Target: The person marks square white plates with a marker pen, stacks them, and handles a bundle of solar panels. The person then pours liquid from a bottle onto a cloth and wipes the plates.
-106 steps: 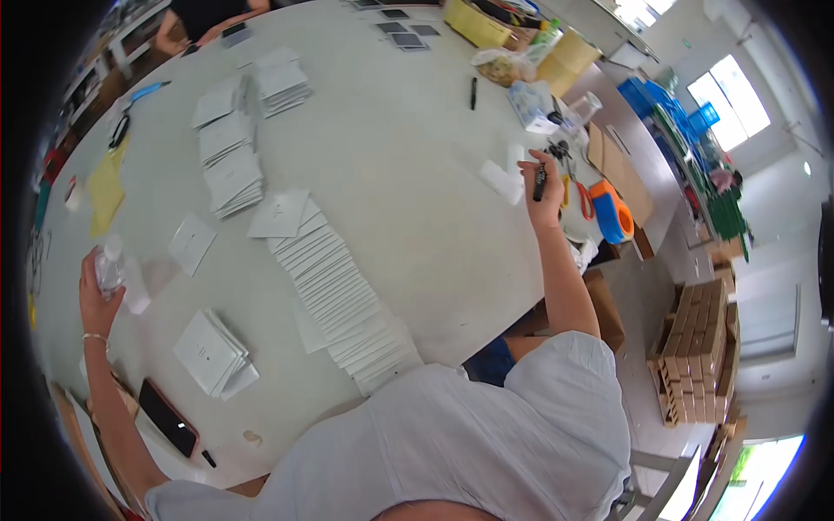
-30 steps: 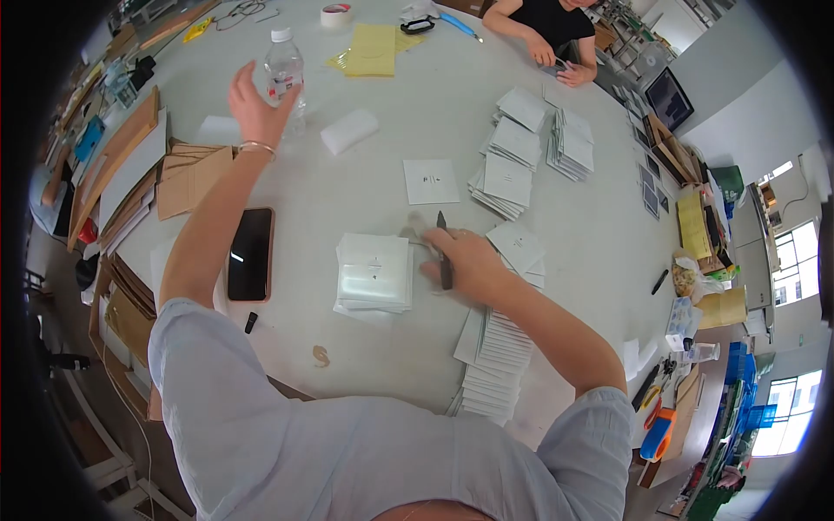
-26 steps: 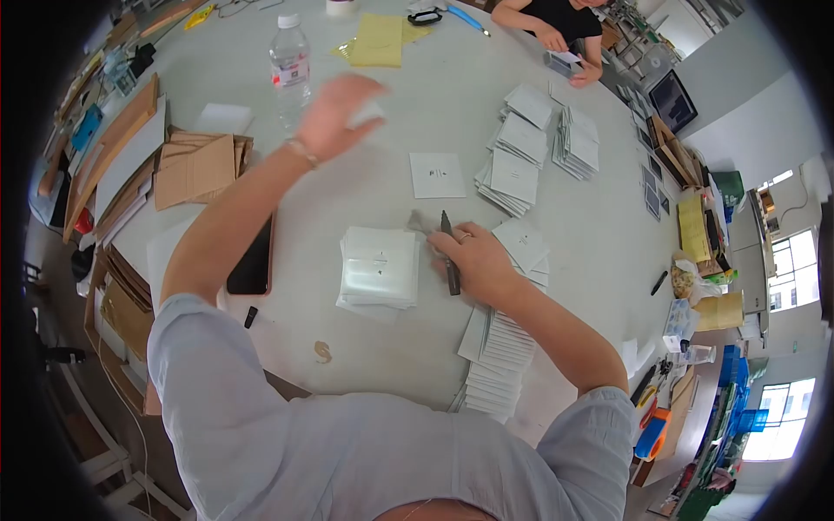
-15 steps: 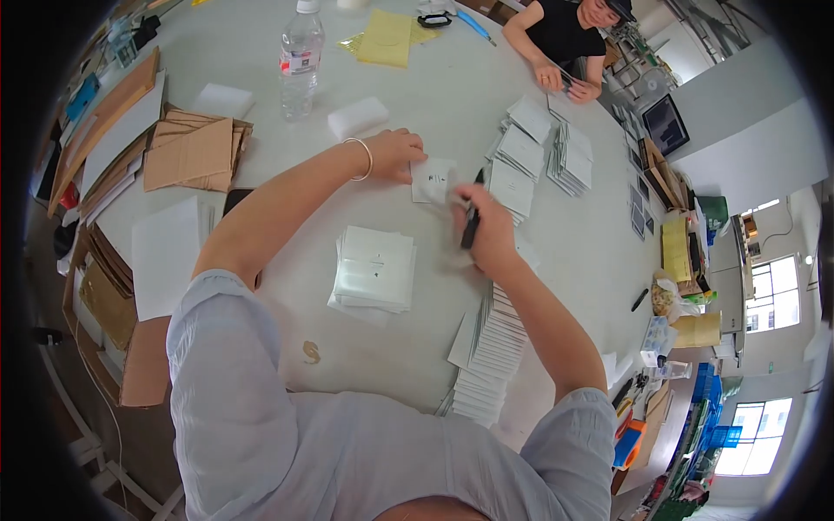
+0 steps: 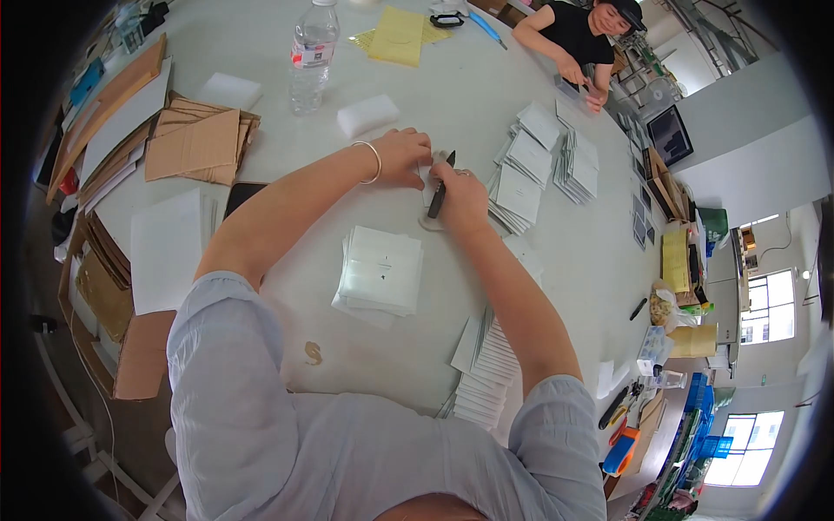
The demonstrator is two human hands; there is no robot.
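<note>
A black marker pen [image 5: 441,187] slants upward from my right hand [image 5: 465,198], whose fingers are closed around it. Close beside it, my left hand [image 5: 405,158] has bent fingers at a small white card [image 5: 426,184], with a bracelet on the wrist. Both hands cover most of that card, so its print is hidden. A pale curved edge shows under my right hand; I cannot tell what it belongs to. Nearer my body lies a stack of white square cards [image 5: 380,271] with small dark print on the top one.
Piles of white cards [image 5: 519,193] stand right of my hands, and a fanned row [image 5: 486,369] lies near my right forearm. A water bottle [image 5: 314,56], white foam [image 5: 367,115] and cardboard [image 5: 193,143] are to the left. Another person [image 5: 584,48] sits across the table.
My right hand has moved left with the marker pen, up against my left hand. The card, earlier in plain view with dark marks, is now mostly covered.
</note>
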